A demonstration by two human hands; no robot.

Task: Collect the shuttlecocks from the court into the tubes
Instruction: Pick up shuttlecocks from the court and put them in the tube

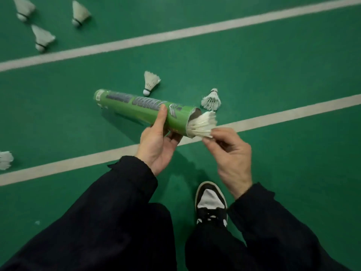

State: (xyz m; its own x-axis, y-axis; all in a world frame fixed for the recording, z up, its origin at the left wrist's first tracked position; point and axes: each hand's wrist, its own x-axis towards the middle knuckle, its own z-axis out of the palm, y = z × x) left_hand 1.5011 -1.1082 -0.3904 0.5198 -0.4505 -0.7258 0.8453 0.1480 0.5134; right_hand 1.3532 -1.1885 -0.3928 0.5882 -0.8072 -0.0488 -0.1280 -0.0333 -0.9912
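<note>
Dark sleeves, black-white shoe (211, 204) nearest. Left hand (156, 145) wrapped round green tube (144, 112), thumb on top, near open end. Right hand (228, 151) pinching feather rim of shuttlecock (202, 125), cork end already inside tube mouth. Very light, feathers brittle; best gripped gently at skirt, pushed straight. Tube thin, crushable. Loose shuttlecocks on floor: near pair (150, 83), (212, 99); three far left (42, 38).

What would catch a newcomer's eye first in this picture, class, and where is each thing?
At centre, the left hand grips a green tube while the right hand pinches a white shuttlecock at its open mouth. Two loose shuttlecocks lie on the green court just beyond, three more at top left.
</note>
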